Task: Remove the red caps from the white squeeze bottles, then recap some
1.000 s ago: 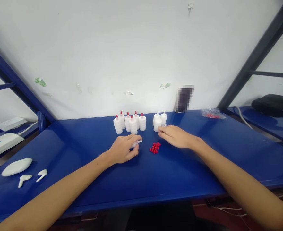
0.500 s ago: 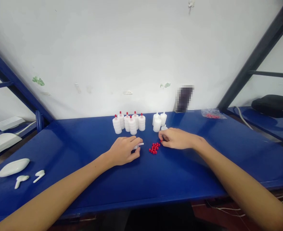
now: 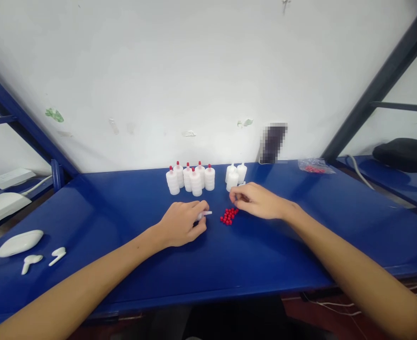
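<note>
My left hand (image 3: 185, 223) is wrapped round a small white squeeze bottle, mostly hidden, lying sideways with its uncapped nozzle (image 3: 205, 214) pointing right. Just right of it lies a loose cluster of small red caps (image 3: 229, 216) on the blue table. My right hand (image 3: 253, 198) hovers at the upper right edge of the cluster, fingers curled and tips close together; what they hold, if anything, is hidden. Behind it stand white bottles (image 3: 232, 180) with bare nozzles, one partly covered by the hand. Several red-capped white bottles (image 3: 196, 182) stand upright to their left.
On the blue table (image 3: 180, 274) at left lie a white earbud case (image 3: 20, 243) and two earbuds (image 3: 57, 256). A plastic bag of red caps (image 3: 315, 166) lies at the back right. A pixelated dark object (image 3: 273, 143) leans against the wall.
My right hand has shifted slightly up and left over the edge of the caps, its fingertips lifting away from them. The left hand keeps its grip on the bottle, nearly still.
</note>
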{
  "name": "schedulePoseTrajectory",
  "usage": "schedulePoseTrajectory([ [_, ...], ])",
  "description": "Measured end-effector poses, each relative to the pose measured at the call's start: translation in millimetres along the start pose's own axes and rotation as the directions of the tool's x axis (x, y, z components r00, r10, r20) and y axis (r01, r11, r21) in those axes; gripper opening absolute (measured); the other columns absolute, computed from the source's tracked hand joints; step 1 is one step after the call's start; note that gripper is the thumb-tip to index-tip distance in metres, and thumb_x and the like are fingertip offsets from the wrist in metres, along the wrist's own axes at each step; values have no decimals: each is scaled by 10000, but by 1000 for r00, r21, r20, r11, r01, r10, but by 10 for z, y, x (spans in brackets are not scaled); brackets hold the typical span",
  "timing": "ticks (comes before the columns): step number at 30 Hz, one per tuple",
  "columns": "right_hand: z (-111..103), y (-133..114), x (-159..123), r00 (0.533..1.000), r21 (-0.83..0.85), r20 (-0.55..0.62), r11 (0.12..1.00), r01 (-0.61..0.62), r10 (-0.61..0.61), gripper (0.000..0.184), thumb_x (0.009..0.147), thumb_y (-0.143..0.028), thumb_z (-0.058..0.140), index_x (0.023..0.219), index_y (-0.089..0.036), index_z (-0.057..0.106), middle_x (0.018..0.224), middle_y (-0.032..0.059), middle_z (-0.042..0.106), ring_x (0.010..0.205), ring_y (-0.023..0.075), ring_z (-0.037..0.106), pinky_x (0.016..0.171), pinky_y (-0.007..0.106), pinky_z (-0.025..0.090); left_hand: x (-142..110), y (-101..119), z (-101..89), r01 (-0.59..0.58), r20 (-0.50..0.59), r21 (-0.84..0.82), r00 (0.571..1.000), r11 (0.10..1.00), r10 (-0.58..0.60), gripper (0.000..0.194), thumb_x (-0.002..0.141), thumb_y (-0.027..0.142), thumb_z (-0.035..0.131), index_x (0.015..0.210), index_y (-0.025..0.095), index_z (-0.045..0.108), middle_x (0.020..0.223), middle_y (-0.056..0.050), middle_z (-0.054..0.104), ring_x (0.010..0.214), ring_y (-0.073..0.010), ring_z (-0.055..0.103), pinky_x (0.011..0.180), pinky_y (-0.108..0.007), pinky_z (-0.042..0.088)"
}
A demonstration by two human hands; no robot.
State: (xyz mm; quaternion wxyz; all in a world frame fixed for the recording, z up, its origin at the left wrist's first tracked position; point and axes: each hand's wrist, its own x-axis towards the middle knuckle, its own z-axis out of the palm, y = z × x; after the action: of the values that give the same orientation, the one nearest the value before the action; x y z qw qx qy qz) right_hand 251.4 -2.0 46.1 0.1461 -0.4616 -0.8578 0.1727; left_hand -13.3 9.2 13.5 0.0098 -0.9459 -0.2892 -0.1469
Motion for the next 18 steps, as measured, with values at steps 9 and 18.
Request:
schedulePoseTrajectory([
  [9, 233, -288, 28, 962, 56, -206, 980, 193, -178, 199, 970, -321, 413, 855, -202, 522, 705, -7, 597, 588, 125, 484, 590, 249, 324, 10, 44, 81, 50, -76, -300, 994, 953, -76, 409, 960, 388, 461, 1321, 213, 378, 911, -9, 661, 684, -163, 612, 642, -270, 417],
  [18, -79, 347, 32, 767, -141, -572, 886, -441, 290, 174, 835, -285, 444, 697, -209, 518, 659, 36, 603, 614, 182, 503, 565, 288, 262, -6, -92, 98, -73, -224, -497, 973, 865, -47, 181, 874, 220, 346, 751, 182, 473, 593, 14, 538, 533, -126, 481, 573, -259, 388],
])
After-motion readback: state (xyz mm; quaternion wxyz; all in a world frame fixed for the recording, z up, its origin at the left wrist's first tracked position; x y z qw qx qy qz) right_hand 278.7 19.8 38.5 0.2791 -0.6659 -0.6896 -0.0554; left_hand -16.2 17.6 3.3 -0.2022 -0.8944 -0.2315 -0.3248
